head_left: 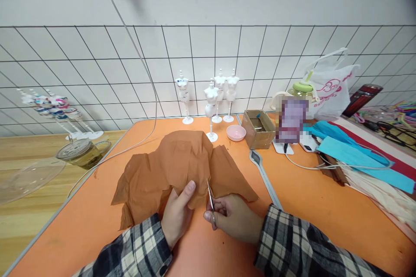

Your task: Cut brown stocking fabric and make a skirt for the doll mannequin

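A crumpled sheet of brown crepe paper [182,164] lies on the orange table [84,229] in front of me. My left hand [177,214] pinches the paper's near edge, thumb on top. My right hand [232,216] is closed around small metal scissors [210,201], whose blades point up into the paper's edge right beside my left thumb. Both sleeves are plaid.
Several white mini mannequin stands [212,99], a pink bowl [235,132] and a small cardboard box [258,129] stand behind the paper. Blue and cream paper sheets [357,156], a green-lidded bottle [300,88] and a plastic bag [331,84] lie right. A glass jar [81,152] sits left. A wire grid lines the wall.
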Tool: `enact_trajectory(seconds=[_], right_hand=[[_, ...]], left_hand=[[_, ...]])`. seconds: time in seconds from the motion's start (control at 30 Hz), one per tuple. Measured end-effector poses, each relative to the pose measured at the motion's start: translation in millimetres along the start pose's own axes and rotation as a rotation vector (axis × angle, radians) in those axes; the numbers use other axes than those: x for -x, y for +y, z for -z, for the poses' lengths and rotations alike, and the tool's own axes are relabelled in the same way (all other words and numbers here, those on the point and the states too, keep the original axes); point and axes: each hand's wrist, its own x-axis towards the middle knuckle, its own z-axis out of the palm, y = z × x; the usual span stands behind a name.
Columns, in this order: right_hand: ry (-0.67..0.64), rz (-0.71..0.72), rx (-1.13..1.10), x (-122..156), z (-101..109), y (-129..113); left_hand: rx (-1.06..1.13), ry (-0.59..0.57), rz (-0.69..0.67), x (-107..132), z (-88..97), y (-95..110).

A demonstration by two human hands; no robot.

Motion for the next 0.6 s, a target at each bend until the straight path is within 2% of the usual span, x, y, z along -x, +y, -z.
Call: enact_trajectory(seconds=[0.13, 0.27, 0.43, 0.6], right_hand=[[0.012, -0.007, 0.105, 0, 0, 4], [-0.015, -0.06, -0.045, 0, 0, 0], [-0.21, -0.095, -0.284, 5, 3, -9], [-0.228, -0.073, -0.292, 7, 4, -9]], left_hand=[[-0.097, 0.002, 0.007, -6, -0.9, -1], [-0.05, 0.016, 0.019, -5, -6.2, 1], [0.039, 0.084, 0.013, -2, -11.3, 3], [-0.033, 0.079, -0.028, 0, -8.3, 1]])
